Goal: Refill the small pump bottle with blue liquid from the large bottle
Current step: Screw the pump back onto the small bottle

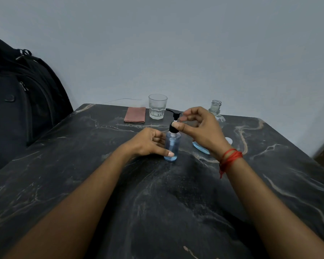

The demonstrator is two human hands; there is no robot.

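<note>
Your left hand (151,142) cups the pump bottle (172,146) low on its side, thumb near the base, a loose hold rather than a firm grip. Your right hand (198,128) pinches the black collar (173,128) between thumb and fingers.

The pump bottle stands upright at mid-table (157,202), just in front of you. If you twist the collar while the left hand stays loose, the bottle may spin or tip, and it is light and narrow. If the collar goes on crooked, it will likely leak at the neck.

The pump bottle holds blue liquid up to about its shoulder. The large bottle (216,116) stands uncapped behind your right hand, with only a shallow blue layer at the bottom. The glass (157,106) looks to hold a little clear liquid.
</note>
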